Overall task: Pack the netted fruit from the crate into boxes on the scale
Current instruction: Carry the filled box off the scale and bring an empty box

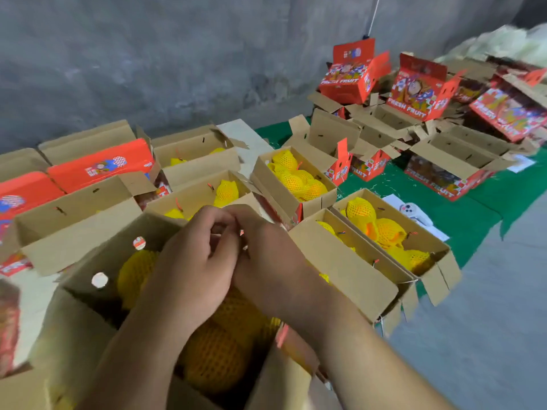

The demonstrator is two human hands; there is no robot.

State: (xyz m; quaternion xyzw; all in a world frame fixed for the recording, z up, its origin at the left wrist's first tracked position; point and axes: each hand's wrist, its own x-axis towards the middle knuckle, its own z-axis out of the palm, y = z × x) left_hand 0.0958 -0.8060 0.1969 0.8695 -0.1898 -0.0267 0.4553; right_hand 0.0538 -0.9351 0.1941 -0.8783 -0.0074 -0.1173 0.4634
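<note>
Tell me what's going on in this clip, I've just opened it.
A person is packing fruit in yellow foam nets into cardboard boxes. Both hands, left hand and right hand, meet over the nearest open box, which already holds netted fruit; the fingers seem to pinch something small between them, too blurred to identify. Several other open boxes beyond are filled with netted fruit, and red "Fresh Fruit" boxes are piled on the green mat behind.

Netted fruit (299, 179): yellow mesh. Open boxes (349, 270): plain brown cardboard inside. Printed boxes (420, 93): red, white check pattern, yellow "FRESH FRUIT" lettering. Mat (473, 214): green. Wall (177, 54): mottled grey.
</note>
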